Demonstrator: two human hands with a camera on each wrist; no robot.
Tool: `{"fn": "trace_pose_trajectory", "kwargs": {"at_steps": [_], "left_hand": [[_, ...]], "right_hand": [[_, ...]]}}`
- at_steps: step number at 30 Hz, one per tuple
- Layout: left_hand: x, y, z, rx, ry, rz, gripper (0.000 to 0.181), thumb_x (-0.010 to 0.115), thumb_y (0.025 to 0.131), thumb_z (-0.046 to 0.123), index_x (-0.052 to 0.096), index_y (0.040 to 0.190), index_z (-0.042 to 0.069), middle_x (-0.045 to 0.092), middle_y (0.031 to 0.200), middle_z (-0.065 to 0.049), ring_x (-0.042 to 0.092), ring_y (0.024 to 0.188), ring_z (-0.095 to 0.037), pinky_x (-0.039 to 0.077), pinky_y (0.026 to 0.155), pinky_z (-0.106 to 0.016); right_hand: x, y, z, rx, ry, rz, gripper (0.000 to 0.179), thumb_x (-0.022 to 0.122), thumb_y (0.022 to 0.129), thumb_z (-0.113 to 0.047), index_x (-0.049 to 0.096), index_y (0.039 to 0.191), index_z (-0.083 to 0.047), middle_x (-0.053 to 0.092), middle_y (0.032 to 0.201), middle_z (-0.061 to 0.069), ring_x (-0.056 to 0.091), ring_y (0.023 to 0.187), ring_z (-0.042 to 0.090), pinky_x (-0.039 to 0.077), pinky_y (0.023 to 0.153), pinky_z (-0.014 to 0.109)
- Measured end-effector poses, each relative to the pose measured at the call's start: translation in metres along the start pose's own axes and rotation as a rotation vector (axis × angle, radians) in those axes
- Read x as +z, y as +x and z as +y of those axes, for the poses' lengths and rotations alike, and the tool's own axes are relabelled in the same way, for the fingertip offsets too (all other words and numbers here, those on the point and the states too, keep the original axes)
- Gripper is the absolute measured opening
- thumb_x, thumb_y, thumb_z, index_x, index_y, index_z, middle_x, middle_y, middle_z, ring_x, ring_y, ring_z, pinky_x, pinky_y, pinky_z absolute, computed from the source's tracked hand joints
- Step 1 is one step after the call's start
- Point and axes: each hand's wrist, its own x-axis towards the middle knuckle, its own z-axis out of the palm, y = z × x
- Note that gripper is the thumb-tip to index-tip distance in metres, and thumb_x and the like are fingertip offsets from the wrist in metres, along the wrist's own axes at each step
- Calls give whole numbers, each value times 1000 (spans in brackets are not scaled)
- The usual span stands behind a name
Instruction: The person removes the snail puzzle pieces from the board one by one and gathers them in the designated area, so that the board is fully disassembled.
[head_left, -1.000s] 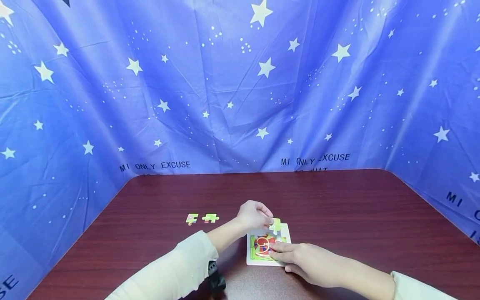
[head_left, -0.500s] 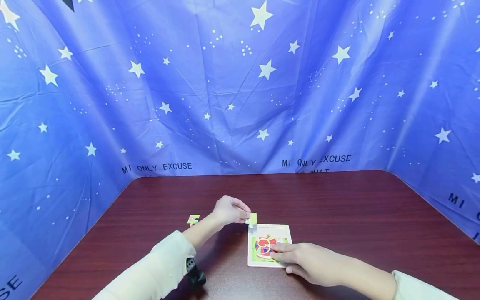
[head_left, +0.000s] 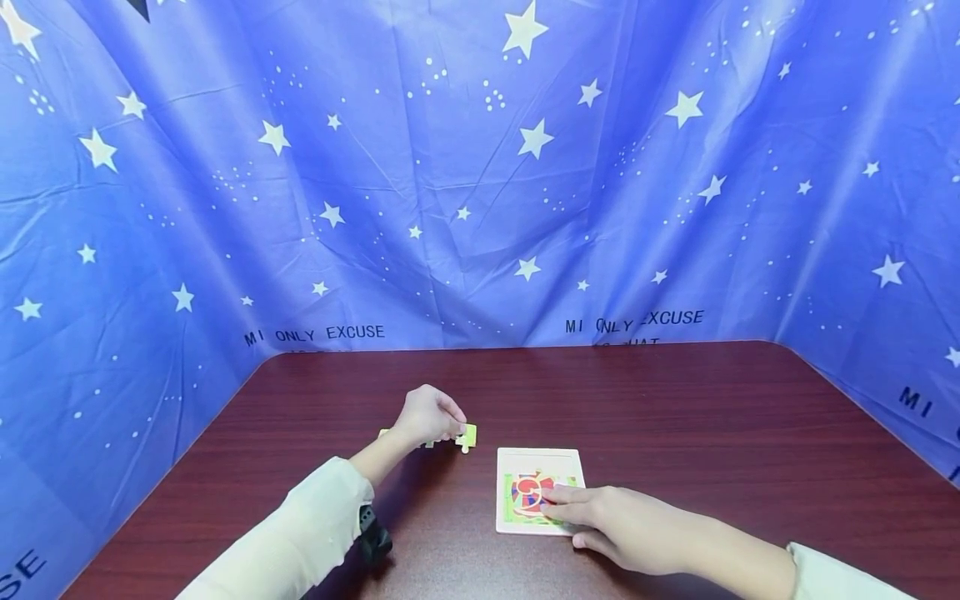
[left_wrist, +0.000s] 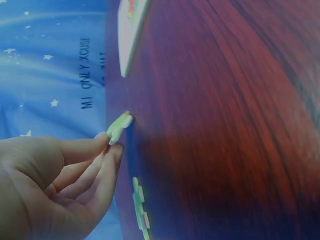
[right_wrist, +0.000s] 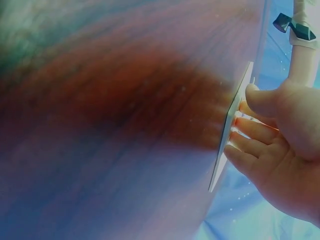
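Your L hand is pinching a small flat yellow-green jigsaw piece betw. thumb and fingertips, knobs showing on its edge; it's over the table left of the puzzle board, well clear of it, and you can't tell from here if the piece touches the wood. Your R hand has its fingers out mostly straight w/ small gaps betw. them, tips resting on the flat square white-rimmed puzzle board, coming in from its right side; your thumb is by the near right corner, can't tell if it's touching. Board lies flat on the dark reddish-brown wood-grain table, a red, green & purple printed picture in its lower part, pale strip across the top, some of the print hidden under your R fingers. A second green jigsaw piece w/ a bit of red lies on the table just beside your L hand, best seen in the L wrist view; in the head view your hand covers most of that spot. You've got cream sleeves on both arms, a black device at the L wrist, & a blue star-print cloth backdrop w/ black lettering behind the table
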Motion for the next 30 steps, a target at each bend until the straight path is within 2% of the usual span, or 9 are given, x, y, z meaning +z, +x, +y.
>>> {"fn": "trace_pose_trajectory", "kwargs": {"at_steps": [3, 7, 11, 17, 20, 26, 30], "left_hand": [[1, 2, -3, 91, 114, 30, 8, 79, 71, 4, 73, 67, 7, 68, 56, -4, 49, 41, -4, 41, 43, -18], [2, 5, -6, 172, 236, 50, 10, 80, 71, 5, 73, 65, 9, 69, 59, -2, 48, 45, -3, 44, 49, -19], [3, 7, -6, 187, 312, 50, 12, 81, 71, 7, 73, 63, 11, 71, 62, 0, 50, 52, -4, 46, 58, -19], [3, 7, -5, 196, 370, 31, 13, 82, 70, 7, 73, 62, 10, 70, 62, 1, 52, 57, -6, 48, 60, -21], [2, 6, -4, 198, 373, 33, 12, 82, 70, 7, 73, 62, 10, 70, 62, 1, 52, 58, -6, 48, 62, -21], [0, 6, -6, 177, 365, 34, 12, 82, 69, 5, 73, 63, 10, 70, 61, 0, 52, 47, -5, 50, 61, -20], [-1, 5, -8, 175, 351, 34, 11, 81, 70, 5, 73, 64, 9, 71, 63, 0, 53, 47, -5, 49, 61, -20]], "right_hand": [[0, 0, 0, -13, -6, 9, 40, 61, 92, -18, 59, 132, -13, 59, 136, 7, 58, 125, 20, 53, 93, 34], [-1, 0, 0, -21, 3, 8, 40, 61, 92, -18, 58, 132, -13, 59, 137, 7, 58, 126, 21, 53, 94, 34], [-3, 1, 0, -15, 17, 1, 41, 61, 92, -17, 58, 133, -13, 58, 138, 7, 57, 126, 22, 53, 94, 34], [-3, 1, 0, -2, 32, -8, 42, 61, 92, -17, 57, 134, -13, 57, 139, 6, 56, 127, 21, 53, 95, 35], [-2, 0, 0, -5, 32, -4, 42, 61, 92, -17, 57, 133, -13, 57, 139, 6, 56, 128, 21, 53, 95, 34], [-2, 1, 0, -7, 32, -7, 41, 60, 93, -18, 57, 133, -13, 58, 139, 7, 56, 127, 21, 53, 94, 33], [-3, 2, 0, 1, 39, -16, 41, 61, 93, -18, 57, 133, -13, 57, 139, 6, 56, 128, 21, 53, 94, 33]]}}
